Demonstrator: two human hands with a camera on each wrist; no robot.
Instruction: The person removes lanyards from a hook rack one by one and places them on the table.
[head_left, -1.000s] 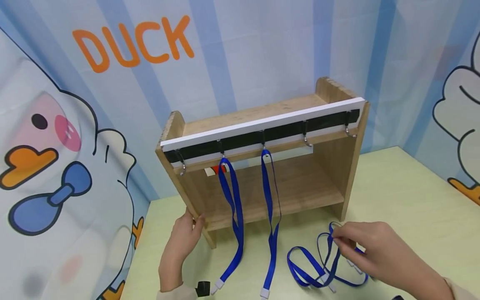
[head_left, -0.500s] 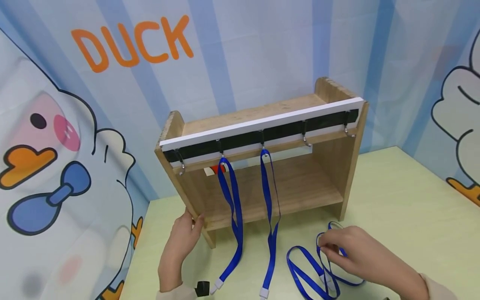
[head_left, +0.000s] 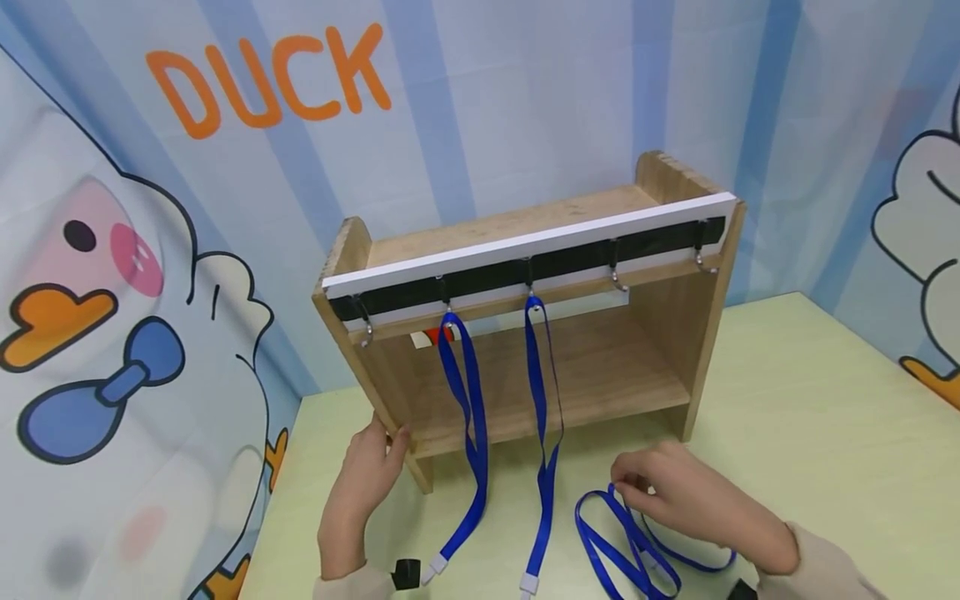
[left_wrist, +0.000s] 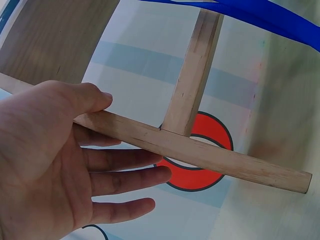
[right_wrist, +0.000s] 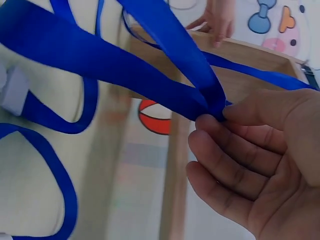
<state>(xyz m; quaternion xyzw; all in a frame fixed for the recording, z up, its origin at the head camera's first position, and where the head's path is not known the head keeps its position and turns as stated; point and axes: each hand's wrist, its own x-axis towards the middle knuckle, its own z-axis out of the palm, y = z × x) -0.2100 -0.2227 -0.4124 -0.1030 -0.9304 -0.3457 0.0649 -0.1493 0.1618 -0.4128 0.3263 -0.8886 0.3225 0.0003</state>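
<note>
A small wooden shelf [head_left: 540, 375] stands on the table, with a row of metal hooks along its front rail. From two of the hooks hang blue lanyards, one left [head_left: 477, 467] and one in the middle [head_left: 535, 383]. My left hand [head_left: 367, 467] grips the shelf's left side panel; in the left wrist view, the thumb crosses the panel edge [left_wrist: 135, 131] and the fingers extend on the other side. Between right thumb and index finger, a folded blue lanyard [right_wrist: 200, 75] is pinched. That right hand [head_left: 675, 492] is low over the table, right of the hanging lanyards.
More blue strap with white clips [right_wrist: 15, 90] lies in loops on the pale green table [head_left: 795, 467]. An unused hook [head_left: 366, 333] sits at the rail's left end, others at its right. Behind the shelf hangs a duck-printed curtain [head_left: 525, 100].
My right hand has moved left over the table, pulling the pinched lanyard along and shifting the loose loops. The left hand stays on the shelf's side; the hanging lanyards look the same.
</note>
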